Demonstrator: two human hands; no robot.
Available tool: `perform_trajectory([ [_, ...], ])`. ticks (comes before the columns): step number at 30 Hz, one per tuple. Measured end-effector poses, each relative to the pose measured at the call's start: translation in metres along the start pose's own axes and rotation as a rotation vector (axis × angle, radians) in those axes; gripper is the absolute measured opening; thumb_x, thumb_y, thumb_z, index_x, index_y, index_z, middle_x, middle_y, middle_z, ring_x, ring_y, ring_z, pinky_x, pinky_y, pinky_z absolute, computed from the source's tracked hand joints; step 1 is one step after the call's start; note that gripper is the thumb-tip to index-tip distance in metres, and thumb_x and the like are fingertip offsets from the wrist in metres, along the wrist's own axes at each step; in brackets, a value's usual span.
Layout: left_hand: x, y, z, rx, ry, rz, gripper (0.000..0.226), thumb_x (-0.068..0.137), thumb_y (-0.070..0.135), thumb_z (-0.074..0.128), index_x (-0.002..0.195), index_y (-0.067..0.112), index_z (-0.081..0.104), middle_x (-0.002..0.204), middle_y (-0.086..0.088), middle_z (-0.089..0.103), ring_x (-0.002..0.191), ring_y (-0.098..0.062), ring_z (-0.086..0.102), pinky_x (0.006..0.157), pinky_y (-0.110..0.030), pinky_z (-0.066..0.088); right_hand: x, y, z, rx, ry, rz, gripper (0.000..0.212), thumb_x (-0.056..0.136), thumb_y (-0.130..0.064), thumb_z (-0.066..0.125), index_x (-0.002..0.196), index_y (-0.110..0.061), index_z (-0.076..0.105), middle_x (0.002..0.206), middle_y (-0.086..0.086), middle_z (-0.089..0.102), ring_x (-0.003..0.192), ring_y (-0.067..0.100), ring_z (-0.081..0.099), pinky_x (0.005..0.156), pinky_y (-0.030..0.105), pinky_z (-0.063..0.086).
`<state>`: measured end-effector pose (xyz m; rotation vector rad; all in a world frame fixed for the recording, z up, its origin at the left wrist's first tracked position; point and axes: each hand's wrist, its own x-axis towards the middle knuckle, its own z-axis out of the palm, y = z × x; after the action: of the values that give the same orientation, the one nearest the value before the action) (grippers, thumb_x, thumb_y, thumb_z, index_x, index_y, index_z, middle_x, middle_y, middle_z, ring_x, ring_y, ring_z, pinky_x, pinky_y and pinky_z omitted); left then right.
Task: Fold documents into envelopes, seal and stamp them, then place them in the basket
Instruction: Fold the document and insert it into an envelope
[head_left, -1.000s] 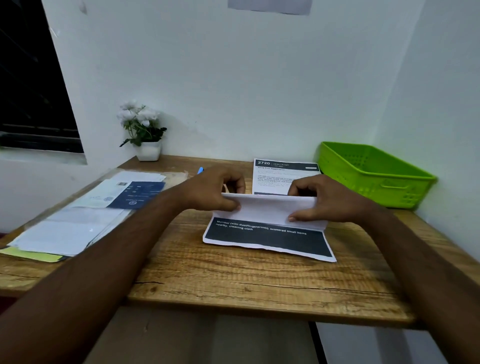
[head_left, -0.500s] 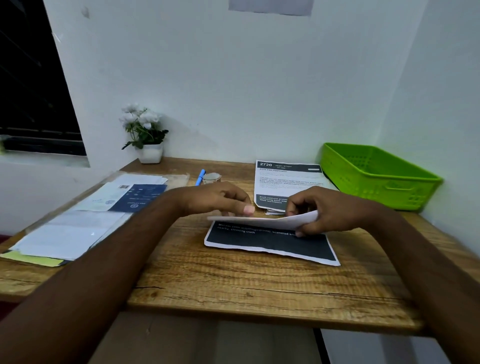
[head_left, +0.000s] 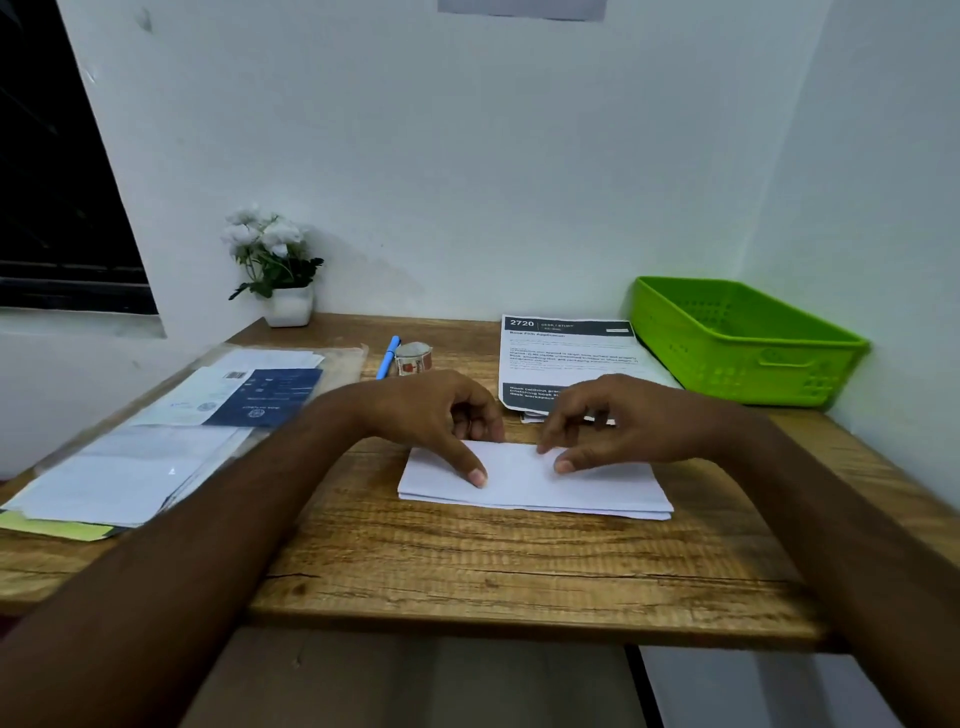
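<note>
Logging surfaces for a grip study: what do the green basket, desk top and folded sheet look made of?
Green basket: likely moulded plastic, slight sheen, grids of holes and a handle slot. Desk top: matt wood or wood-look laminate, grain lines visible; cannot tell which. Folded sheet: thin matt white paper, layered edges showing.

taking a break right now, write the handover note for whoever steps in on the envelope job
Left hand: thumb presses the folded white paper sheet, fingers bent at its far edge.
Right hand: likewise, thumb and fingertips on the sheet.
The sheet lies flat mid-desk. Printed sheets with black headers lie behind it; green plastic basket at far right; blue pen and small roll behind the left hand; pile of white and blue papers on the left.
Done: this sheet folded.
Left: envelope, seal, stamp, basket, then the other sheets.
</note>
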<state>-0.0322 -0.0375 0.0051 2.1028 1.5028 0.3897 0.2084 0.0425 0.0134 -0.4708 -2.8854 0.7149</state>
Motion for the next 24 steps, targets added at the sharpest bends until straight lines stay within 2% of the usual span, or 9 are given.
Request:
perform_trajectory([
  [3,0.001,-0.001,0.001,0.016,0.008,0.000,0.042,0.067,0.029,0.086,0.104,0.023,0.067,0.100,0.001,0.065,0.081,-0.003,0.055,0.066,-0.012,0.046,-0.003,-0.011,0.015,-0.151,-0.009,-0.037,0.030,0.086,-0.045,0.070,0.115,-0.036,0.067,0.116,-0.015,0.060,0.110,0.006,0.056,0.091,0.025,0.045],
  [6,0.001,0.002,0.002,0.059,0.029,0.002,0.042,0.068,0.032,0.085,0.104,0.023,0.067,0.100,-0.001,0.065,0.084,-0.010,0.056,0.067,-0.016,0.046,-0.011,-0.023,0.032,-0.315,-0.015,-0.040,0.037,0.092,-0.056,0.055,0.126,-0.044,0.056,0.130,-0.021,0.049,0.122,-0.002,0.043,0.103,0.030,0.039],
  [10,-0.008,0.014,0.003,0.312,0.050,-0.075,0.046,0.077,0.046,0.073,0.116,0.024,0.059,0.109,0.003,0.056,0.094,-0.010,0.051,0.078,-0.023,0.044,-0.025,-0.031,0.050,-0.333,-0.063,0.094,0.046,0.100,-0.053,0.033,0.146,-0.047,0.030,0.158,-0.017,0.021,0.144,-0.001,0.014,0.119,0.033,0.017],
  [13,-0.024,0.019,0.020,0.548,0.123,-0.101,0.046,0.087,0.053,0.057,0.126,0.029,0.049,0.121,0.004,0.050,0.104,-0.009,0.046,0.087,-0.026,0.042,-0.034,-0.033,0.058,-0.328,-0.101,0.125,0.050,0.103,-0.049,0.022,0.152,-0.045,0.015,0.163,-0.016,0.004,0.147,-0.005,-0.006,0.123,0.036,0.002],
  [15,-0.035,0.022,0.035,0.636,0.198,-0.094,0.046,0.092,0.054,0.047,0.132,0.031,0.044,0.129,0.005,0.046,0.113,-0.010,0.044,0.092,-0.028,0.041,-0.036,-0.034,0.060,-0.316,-0.100,0.128,0.048,0.106,-0.040,0.023,0.152,-0.044,0.014,0.164,-0.016,0.002,0.146,-0.006,-0.009,0.123,0.037,0.000],
  [18,-0.048,0.023,0.047,0.630,0.292,-0.089,0.047,0.094,0.055,0.039,0.137,0.035,0.040,0.133,0.006,0.043,0.117,-0.010,0.041,0.091,-0.027,0.041,-0.037,-0.037,0.060,-0.296,-0.085,0.135,0.047,0.106,-0.033,0.026,0.151,-0.044,0.017,0.163,-0.017,0.004,0.146,-0.007,-0.006,0.123,0.036,0.000],
  [24,-0.056,0.015,0.054,0.635,0.340,-0.080,0.051,0.096,0.057,0.031,0.143,0.040,0.034,0.135,0.008,0.039,0.117,-0.008,0.037,0.086,-0.026,0.035,-0.043,-0.033,0.055,-0.202,-0.053,0.111,0.043,0.104,-0.040,0.031,0.146,-0.047,0.028,0.159,-0.027,0.013,0.140,-0.019,0.001,0.120,0.023,0.000],
])
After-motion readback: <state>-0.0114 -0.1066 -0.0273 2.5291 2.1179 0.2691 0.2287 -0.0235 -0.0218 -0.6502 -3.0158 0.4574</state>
